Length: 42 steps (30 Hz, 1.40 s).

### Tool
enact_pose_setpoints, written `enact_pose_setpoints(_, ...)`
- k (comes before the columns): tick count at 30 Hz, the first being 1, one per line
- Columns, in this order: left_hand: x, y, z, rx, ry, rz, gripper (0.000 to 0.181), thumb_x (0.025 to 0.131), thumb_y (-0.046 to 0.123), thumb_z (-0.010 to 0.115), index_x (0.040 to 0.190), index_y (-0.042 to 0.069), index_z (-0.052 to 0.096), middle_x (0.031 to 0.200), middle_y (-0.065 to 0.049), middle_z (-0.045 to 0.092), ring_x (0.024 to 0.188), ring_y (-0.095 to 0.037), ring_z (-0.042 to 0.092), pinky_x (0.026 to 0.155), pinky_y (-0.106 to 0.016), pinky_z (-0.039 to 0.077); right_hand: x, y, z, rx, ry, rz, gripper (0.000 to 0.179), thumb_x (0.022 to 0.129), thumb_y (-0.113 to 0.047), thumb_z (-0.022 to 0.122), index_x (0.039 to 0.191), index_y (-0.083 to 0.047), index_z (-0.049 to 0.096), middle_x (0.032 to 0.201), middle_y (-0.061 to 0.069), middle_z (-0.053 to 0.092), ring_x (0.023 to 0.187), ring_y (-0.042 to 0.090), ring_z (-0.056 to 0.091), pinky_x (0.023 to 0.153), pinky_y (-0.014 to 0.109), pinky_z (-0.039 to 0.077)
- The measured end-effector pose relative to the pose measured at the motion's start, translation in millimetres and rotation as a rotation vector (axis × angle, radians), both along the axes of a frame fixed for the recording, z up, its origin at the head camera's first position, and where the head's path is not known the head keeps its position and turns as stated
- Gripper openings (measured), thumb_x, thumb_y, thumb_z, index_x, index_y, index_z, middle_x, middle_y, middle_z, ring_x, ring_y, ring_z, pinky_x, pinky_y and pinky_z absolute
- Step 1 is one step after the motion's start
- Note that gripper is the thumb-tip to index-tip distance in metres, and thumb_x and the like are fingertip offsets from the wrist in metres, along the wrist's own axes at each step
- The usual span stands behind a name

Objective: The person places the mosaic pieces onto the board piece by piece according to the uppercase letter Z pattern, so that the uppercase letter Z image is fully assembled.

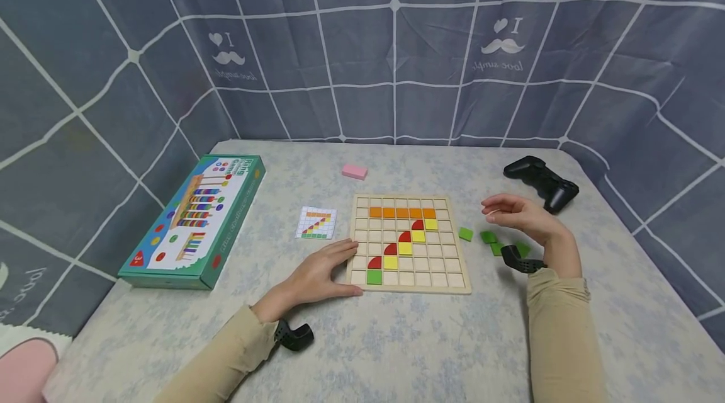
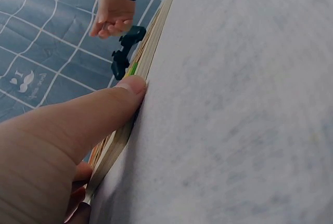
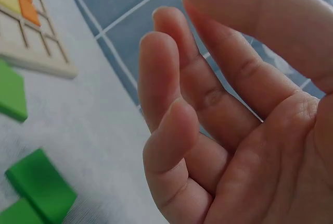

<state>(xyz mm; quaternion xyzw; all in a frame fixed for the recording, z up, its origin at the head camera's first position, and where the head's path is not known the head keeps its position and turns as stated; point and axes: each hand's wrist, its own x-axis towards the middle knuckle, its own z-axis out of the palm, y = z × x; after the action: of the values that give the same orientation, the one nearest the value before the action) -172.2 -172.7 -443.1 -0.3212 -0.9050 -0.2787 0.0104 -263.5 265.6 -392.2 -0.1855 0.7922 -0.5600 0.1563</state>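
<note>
My left hand [image 1: 317, 274] rests at the lower left corner of a wooden grid board [image 1: 410, 292], thumb along the front edge and fingertips at the left side. In the left wrist view the thumb [image 2: 112, 104] touches the board's edge. On the board sit a row of orange squares [image 1: 402, 212], a diagonal of yellow squares [image 1: 404, 249] with red quarter-round pieces [image 1: 391, 249], and one green square [image 1: 374, 277]. My right hand [image 1: 523, 219] hovers over loose green squares [image 1: 496, 249], fingers loosely curled with nothing in them. Another green square [image 1: 466, 234] lies beside the board's right edge.
A pattern card [image 1: 316, 223] lies left of the board, a pink block [image 1: 354, 171] behind it. At the left stands a green game box [image 1: 195, 220]. A black game controller [image 1: 542, 182] is at the back right. Curtains [image 1: 362, 44] hang behind the table.
</note>
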Motion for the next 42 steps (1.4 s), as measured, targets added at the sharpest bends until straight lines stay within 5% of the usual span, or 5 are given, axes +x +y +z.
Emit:
enact_pose_setpoints(16,0.0,2.3,0.4,-0.005,-0.012,0.001,0.085,0.077,0.055,0.071,0.138,0.0,0.046,0.144,-0.009,0.042,0.136,-0.022,0.032,0.108,-0.042,0.032,-3.8,-2,-23.4,0.009,-0.134,-0.039,0.051,0.089,-0.011,0.065,0.13,0.01,0.044,0.113,0.012,0.06,0.091,0.013,0.06,0.076,0.029,0.05)
enact_pose_setpoints(27,1.1,1.5,-0.2,0.002,-0.023,0.017,0.086,0.075,0.055,0.071,0.137,0.001,0.047,0.144,-0.008,0.042,0.136,-0.022,0.032,0.108,-0.042,0.032,-11.9,-9,-31.5,0.066,-0.186,-0.046,0.053,0.088,-0.016,0.068,0.131,0.007,0.046,0.111,0.004,0.063,0.093,0.009,0.061,0.076,0.027,0.051)
enact_pose_setpoints(42,1.3,1.3,-0.5,-0.003,-0.016,0.016,0.086,0.076,0.056,0.071,0.138,0.001,0.046,0.144,-0.008,0.041,0.136,-0.021,0.032,0.108,-0.042,0.033,-12.7,-8,-38.4,0.067,-0.152,-0.016,0.05,0.087,-0.011,0.067,0.127,0.012,0.048,0.107,-0.001,0.064,0.091,0.007,0.061,0.076,0.024,0.052)
